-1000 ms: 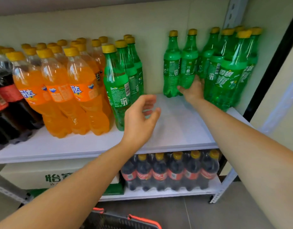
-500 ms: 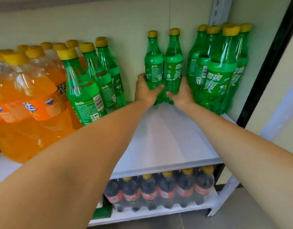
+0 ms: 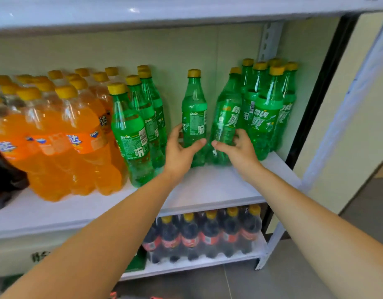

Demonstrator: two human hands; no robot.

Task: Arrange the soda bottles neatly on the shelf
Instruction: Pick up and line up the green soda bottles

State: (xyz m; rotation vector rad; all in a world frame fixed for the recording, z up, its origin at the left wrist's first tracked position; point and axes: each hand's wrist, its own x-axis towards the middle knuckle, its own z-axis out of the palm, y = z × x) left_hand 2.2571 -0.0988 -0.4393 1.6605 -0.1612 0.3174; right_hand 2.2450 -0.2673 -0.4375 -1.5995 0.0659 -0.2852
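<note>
Two green Sprite bottles stand at the back of the white shelf. My left hand grips the lower body of the upright left bottle. My right hand holds the right bottle, which leans to the right against a group of several green bottles. A row of three more green bottles stands to the left, next to packed orange Fanta bottles.
Dark cola bottles sit at the far left edge of the shelf. On the lower shelf stands a pack of cola bottles beside a white carton. A metal upright and the shelf frame bound the right side.
My left hand reached in and took the left bottle. The two bottles, close together before, are now apart, and the right one tilts rightward. The camera drew back.
</note>
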